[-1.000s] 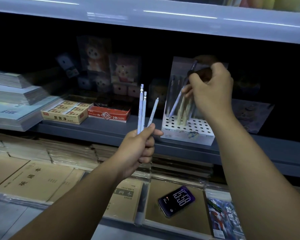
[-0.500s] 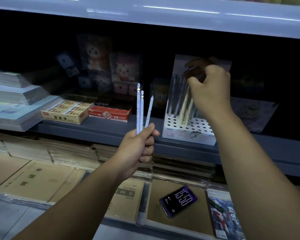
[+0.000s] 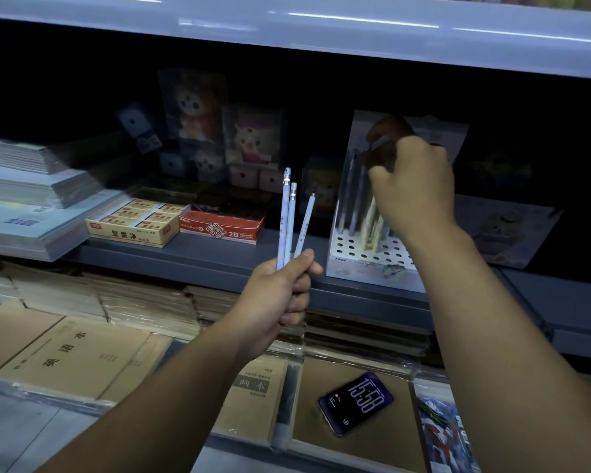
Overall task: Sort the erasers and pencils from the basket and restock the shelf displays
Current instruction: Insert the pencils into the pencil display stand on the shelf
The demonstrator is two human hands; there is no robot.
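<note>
Lower ends of the three pencils (image 3: 283, 220) lie hidden inside the grip of the left hand (image 3: 277, 302). Fingertips of the right hand (image 3: 413, 186) sit in deep shadow above the pencil stand (image 3: 362, 268); whether they pinch a pencil cannot be told. The right wrist covers the stand's right side. Boxed figures (image 3: 249, 138) at the back of the shelf (image 3: 202, 261) are dim and blurred. The paper stacks (image 3: 31, 199) are cut by the left edge, the printed packet (image 3: 447, 435) by the bottom edge.
</note>
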